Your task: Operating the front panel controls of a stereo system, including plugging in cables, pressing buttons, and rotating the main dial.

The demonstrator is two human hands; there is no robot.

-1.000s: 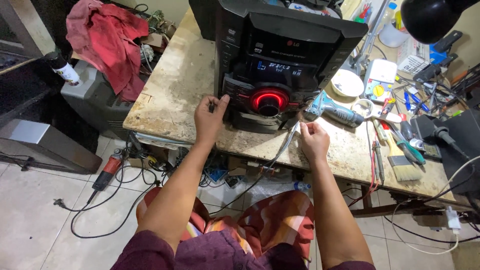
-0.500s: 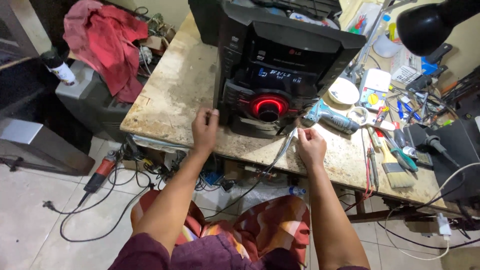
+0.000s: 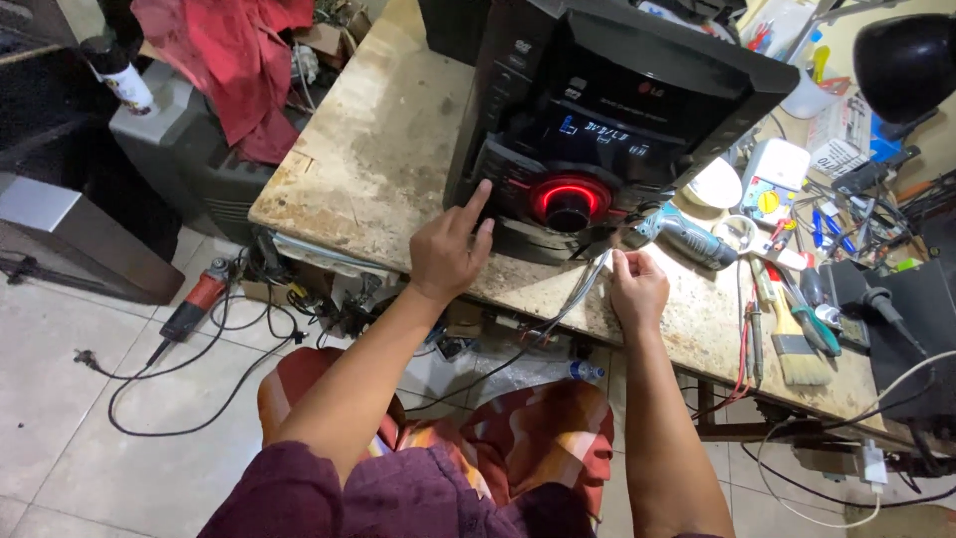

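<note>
Both hands, apparently, at stereo [image 3: 597, 130]

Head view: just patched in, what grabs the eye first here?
A big black stereo with a glowing red ring knob stands on the worn workbench. The left hand pokes a finger at the stereo's front, left of the ring, while the right hand pinches a cable at the bench edge. A red cloth is draped at upper left, and tools crowd the bench's right end.
</note>
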